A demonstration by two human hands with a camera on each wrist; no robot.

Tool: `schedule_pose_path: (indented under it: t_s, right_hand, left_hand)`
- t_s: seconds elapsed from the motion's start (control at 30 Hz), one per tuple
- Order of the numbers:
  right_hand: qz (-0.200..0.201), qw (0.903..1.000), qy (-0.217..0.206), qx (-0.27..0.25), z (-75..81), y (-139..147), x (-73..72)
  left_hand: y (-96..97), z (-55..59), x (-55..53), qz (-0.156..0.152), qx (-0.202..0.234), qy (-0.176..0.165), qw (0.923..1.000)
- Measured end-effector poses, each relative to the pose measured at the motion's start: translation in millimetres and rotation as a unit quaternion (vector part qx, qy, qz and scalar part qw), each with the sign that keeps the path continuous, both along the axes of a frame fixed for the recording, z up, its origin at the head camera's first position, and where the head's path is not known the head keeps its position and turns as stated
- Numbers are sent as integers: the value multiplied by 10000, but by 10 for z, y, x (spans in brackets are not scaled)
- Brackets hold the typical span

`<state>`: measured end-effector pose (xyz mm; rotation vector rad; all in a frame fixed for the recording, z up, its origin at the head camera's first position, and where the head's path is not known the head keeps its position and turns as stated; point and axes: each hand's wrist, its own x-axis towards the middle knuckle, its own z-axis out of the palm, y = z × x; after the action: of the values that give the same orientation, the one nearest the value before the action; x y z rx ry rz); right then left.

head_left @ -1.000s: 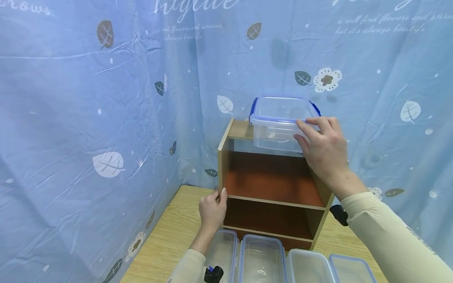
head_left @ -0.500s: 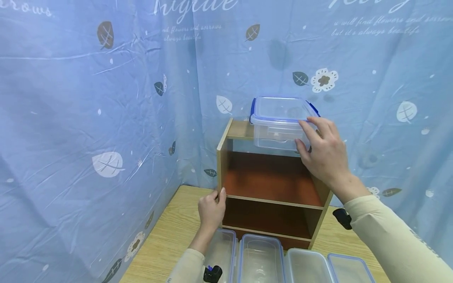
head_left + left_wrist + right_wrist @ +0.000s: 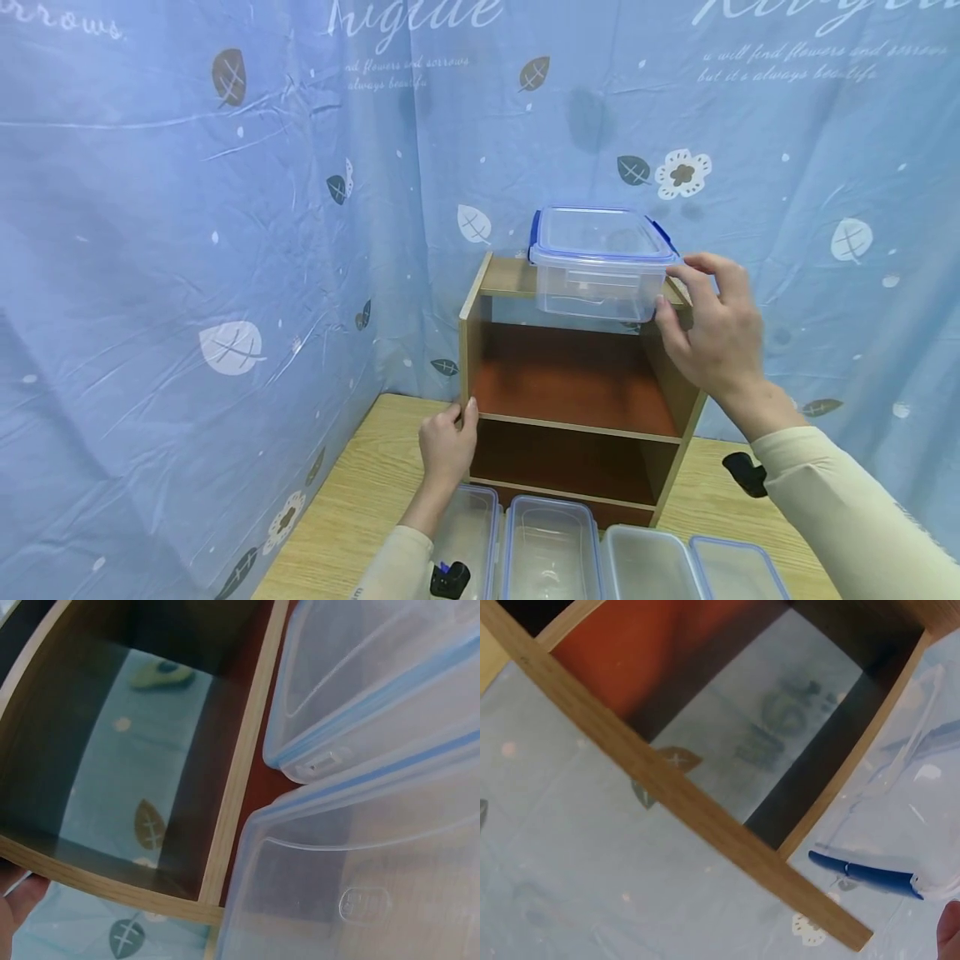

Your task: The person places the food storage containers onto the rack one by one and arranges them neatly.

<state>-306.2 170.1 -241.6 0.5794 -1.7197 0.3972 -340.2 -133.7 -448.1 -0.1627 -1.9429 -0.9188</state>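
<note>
A small wooden shelf unit [image 3: 468, 358] with reddish-brown boards stands on the table. On its top board rests a clear plastic food container [image 3: 592, 292] with a blue-rimmed lid and blue side clips. My right hand [image 3: 716, 333] is at the container's right side, thumb near the front corner and bent fingertips right by the lid's edge. In the right wrist view a fingertip [image 3: 950, 934] shows just below the blue clip [image 3: 881, 877], apart from it. My left hand [image 3: 447, 446] grips the front edge of the shelf's left side panel, low down; its fingers [image 3: 26, 898] show past that panel.
Several clear containers stand in a row before the shelf, among them a blue-rimmed container [image 3: 553, 542] and a pale-rimmed container [image 3: 651, 567]. Beneath lies a light wooden table [image 3: 337, 517]. A blue patterned curtain [image 3: 225, 250] hangs behind and on the left.
My right hand has slid to the right, from the container's front right to its right edge, its fingers coming off the lid. The container and my left hand stay in place.
</note>
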Motion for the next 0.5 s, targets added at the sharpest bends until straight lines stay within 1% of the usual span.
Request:
schedule_pose_path:
  t_s: [0.17, 0.4, 0.5]
  right_hand:
    - [10, 9999, -44, -165, -41, 104, 28]
    - [-287, 9979, -287, -507, -78, 266, 101]
    - [-286, 9964, -351, -722, -69, 340, 142]
  left_hand:
    - [-6, 6, -1, -11, 55, -128, 9999]
    - [-1, 31, 25, -33, 103, -205, 9997]
    - [4, 35, 31, -60, 134, -243, 9996]
